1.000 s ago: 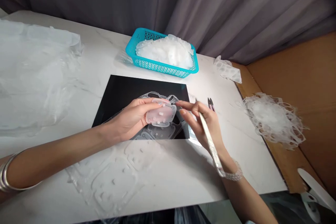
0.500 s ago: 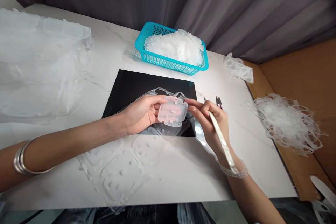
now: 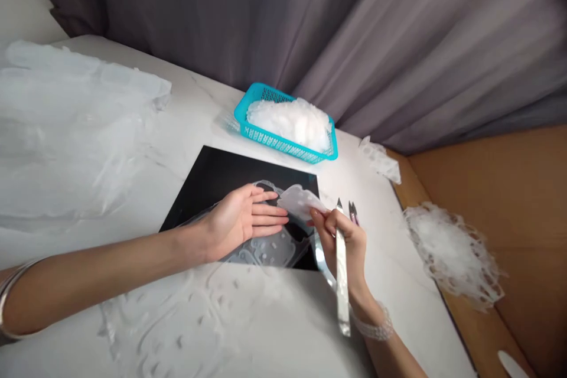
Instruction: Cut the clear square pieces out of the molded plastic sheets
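Right hand (image 3: pixel 343 245) pinching a cloudy plastic piece (image 3: pixel 299 201); left hand (image 3: pixel 239 224) has let go.
The right hand is narrowly closed, its fingertips gripping the piece's edge above the black board's (image 3: pixel 208 189) far right corner, while it also holds a long white-and-silver tool (image 3: pixel 342 289) against the palm. The left hand, which held the piece earlier, now lies open on a clear plastic sheet (image 3: pixel 270 248) atop the board. Small snips (image 3: pixel 352 212) stand just beyond the right hand; farther off sits a blue basket (image 3: pixel 283 144) heaped with white scraps (image 3: pixel 290 124).
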Action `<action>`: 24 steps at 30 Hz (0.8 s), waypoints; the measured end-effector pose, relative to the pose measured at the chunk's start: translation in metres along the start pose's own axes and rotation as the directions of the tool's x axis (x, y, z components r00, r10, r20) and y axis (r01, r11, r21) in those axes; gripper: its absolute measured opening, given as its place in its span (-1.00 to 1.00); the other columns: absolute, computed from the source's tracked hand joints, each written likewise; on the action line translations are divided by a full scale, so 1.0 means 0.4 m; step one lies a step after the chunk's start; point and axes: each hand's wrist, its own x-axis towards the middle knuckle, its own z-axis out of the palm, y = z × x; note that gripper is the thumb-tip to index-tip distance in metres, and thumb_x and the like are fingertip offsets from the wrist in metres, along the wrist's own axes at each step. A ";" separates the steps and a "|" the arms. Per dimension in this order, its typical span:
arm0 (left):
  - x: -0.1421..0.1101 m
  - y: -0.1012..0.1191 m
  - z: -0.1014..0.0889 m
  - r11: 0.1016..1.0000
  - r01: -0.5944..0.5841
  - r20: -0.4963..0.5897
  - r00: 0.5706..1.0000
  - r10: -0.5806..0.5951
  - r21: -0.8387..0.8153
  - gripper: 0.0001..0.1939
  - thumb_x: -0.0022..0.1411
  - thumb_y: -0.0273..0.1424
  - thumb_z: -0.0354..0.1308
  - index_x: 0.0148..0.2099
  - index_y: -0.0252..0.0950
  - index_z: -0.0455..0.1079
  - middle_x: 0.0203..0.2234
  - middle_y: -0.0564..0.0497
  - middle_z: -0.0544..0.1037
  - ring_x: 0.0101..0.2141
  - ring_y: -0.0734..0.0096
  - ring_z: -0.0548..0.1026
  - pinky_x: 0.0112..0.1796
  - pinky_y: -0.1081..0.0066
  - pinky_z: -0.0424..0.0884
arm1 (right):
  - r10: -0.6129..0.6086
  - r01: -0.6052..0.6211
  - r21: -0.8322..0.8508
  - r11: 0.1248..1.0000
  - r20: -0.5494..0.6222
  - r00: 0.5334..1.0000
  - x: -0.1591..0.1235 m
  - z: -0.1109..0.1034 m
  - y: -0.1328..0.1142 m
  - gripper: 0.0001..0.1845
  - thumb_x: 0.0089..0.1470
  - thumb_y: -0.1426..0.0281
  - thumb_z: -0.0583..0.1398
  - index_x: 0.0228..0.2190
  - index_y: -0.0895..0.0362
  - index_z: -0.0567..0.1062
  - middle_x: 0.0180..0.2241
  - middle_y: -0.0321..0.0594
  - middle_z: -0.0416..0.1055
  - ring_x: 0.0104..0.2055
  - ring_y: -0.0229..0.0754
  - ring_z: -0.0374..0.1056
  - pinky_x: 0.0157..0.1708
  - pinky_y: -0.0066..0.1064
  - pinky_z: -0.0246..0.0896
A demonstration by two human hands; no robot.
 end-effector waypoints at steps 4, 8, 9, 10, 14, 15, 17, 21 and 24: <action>0.004 0.003 -0.013 0.971 -0.163 -0.017 0.985 0.169 0.174 -0.50 0.30 -0.23 0.02 0.18 -0.42 0.29 -0.03 -0.32 0.55 0.01 0.13 0.52 0.04 0.22 0.43 | 0.203 -0.190 0.117 0.975 -0.113 0.973 0.142 -0.044 -0.003 -0.58 0.12 0.26 0.23 -0.56 0.05 0.10 -0.44 -0.23 0.41 -0.29 -0.08 0.47 -0.46 -0.33 0.42; 0.021 0.016 -0.031 0.650 -0.352 0.106 0.916 0.387 0.673 -0.60 0.33 -0.28 -0.07 0.09 -0.32 0.38 -0.02 -0.21 0.54 -0.01 0.20 0.52 -0.07 0.28 0.49 | -0.101 0.043 -0.178 0.983 -0.334 0.937 0.369 -0.016 -0.004 -0.62 0.13 0.29 0.12 -0.58 0.03 0.04 -0.56 -0.35 0.18 -0.38 -0.16 0.35 -0.33 -0.31 0.34; 0.026 0.019 -0.037 0.506 -0.374 0.151 0.891 0.427 0.777 -0.60 0.33 -0.30 -0.10 0.09 -0.30 0.39 -0.01 -0.19 0.54 -0.02 0.21 0.53 -0.09 0.28 0.50 | -0.142 0.070 -0.225 0.972 -0.319 0.937 0.423 0.010 -0.004 -0.68 0.12 0.33 0.08 -0.58 0.03 0.07 -0.55 -0.32 0.21 -0.36 -0.15 0.35 -0.30 -0.31 0.31; 0.031 0.023 -0.043 0.372 -0.384 0.191 0.867 0.461 0.845 -0.61 0.33 -0.32 -0.11 0.08 -0.29 0.40 -0.01 -0.17 0.53 -0.02 0.21 0.52 -0.08 0.26 0.48 | -0.166 0.096 -0.249 0.964 -0.278 0.946 0.471 0.041 -0.004 -0.75 0.08 0.39 0.06 -0.57 0.04 0.12 -0.52 -0.29 0.27 -0.34 -0.13 0.35 -0.27 -0.31 0.29; 0.042 0.038 -0.067 0.076 -0.396 0.292 0.780 0.554 0.915 -0.59 0.28 -0.42 -0.05 0.14 -0.27 0.36 0.06 -0.14 0.46 0.12 0.15 0.37 0.13 0.15 0.27 | -0.179 0.156 -0.303 0.940 -0.051 0.982 0.557 0.145 0.009 -0.84 -0.11 0.50 0.08 -0.41 0.07 0.37 -0.35 -0.17 0.47 -0.25 -0.05 0.40 -0.20 -0.28 0.23; 0.042 0.041 -0.073 0.011 -0.390 0.316 0.763 0.564 0.921 -0.59 0.28 -0.43 -0.05 0.15 -0.27 0.35 0.06 -0.15 0.45 0.13 0.13 0.33 0.15 0.13 0.23 | -0.169 0.151 -0.320 0.935 -0.029 0.985 0.548 0.150 0.015 -0.80 -0.12 0.50 0.08 -0.36 0.08 0.39 -0.32 -0.12 0.49 -0.23 -0.01 0.40 -0.19 -0.25 0.22; 0.043 0.047 -0.084 -0.098 -0.355 0.344 0.743 0.574 0.930 -0.61 0.28 -0.44 -0.05 0.12 -0.31 0.36 0.01 -0.19 0.46 0.10 0.07 0.34 0.12 0.07 0.24 | -0.137 0.124 -0.352 0.928 -0.013 0.990 0.497 0.130 0.030 -0.78 -0.08 0.46 0.06 -0.32 0.10 0.39 -0.25 -0.03 0.51 -0.19 0.04 0.40 -0.18 -0.20 0.21; 0.055 0.048 -0.103 -0.218 -0.252 0.333 0.744 0.579 0.943 -0.74 0.23 -0.44 0.00 -0.10 -0.40 0.44 -0.17 -0.28 0.49 -0.05 -0.04 0.39 -0.05 0.04 0.32 | -0.010 0.032 -0.376 0.926 0.060 0.998 0.332 0.022 0.065 -0.88 0.07 0.31 0.09 -0.47 0.06 0.27 -0.28 -0.01 0.56 -0.26 0.04 0.44 -0.25 -0.21 0.21; 0.075 0.044 -0.113 -0.245 -0.218 0.323 0.748 0.580 0.945 -0.81 0.23 -0.41 0.04 -0.17 -0.36 0.43 -0.20 -0.25 0.51 -0.08 -0.01 0.39 -0.08 0.10 0.32 | 0.114 -0.041 -0.367 0.929 0.179 0.977 0.221 -0.032 0.089 -0.68 0.08 0.20 0.17 -0.53 0.03 0.15 -0.37 -0.08 0.58 -0.38 -0.03 0.43 -0.34 -0.25 0.22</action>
